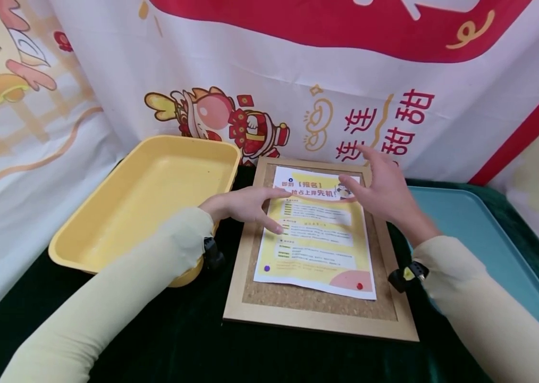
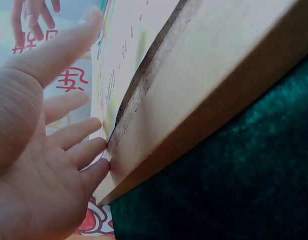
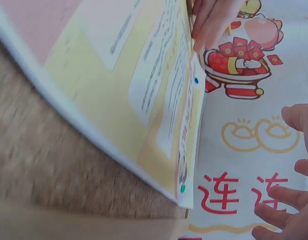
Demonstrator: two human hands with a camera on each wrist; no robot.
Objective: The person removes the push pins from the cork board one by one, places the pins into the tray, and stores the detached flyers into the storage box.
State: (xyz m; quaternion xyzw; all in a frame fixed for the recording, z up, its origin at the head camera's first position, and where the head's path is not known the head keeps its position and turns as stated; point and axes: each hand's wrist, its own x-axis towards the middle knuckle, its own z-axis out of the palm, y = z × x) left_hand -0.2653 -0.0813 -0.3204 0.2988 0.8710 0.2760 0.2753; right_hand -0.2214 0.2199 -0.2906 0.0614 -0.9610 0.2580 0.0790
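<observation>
A wood-framed cork board lies in the middle with a yellow printed sheet on it. Pushpins sit at the sheet's corners: a purple pin at lower left, a red pin at lower right, a blue pin at upper left, a green pin at upper right. My left hand spreads its fingers over the sheet's left edge, fingertips right at the frame in the left wrist view. Above the board's upper right side hovers my right hand, fingers apart and holding nothing.
To the left stands a deep yellow tub, close beside the board. A shallow blue tray lies on the right, partly behind the right forearm. Dark green cloth covers the table, and a printed white banner hangs behind.
</observation>
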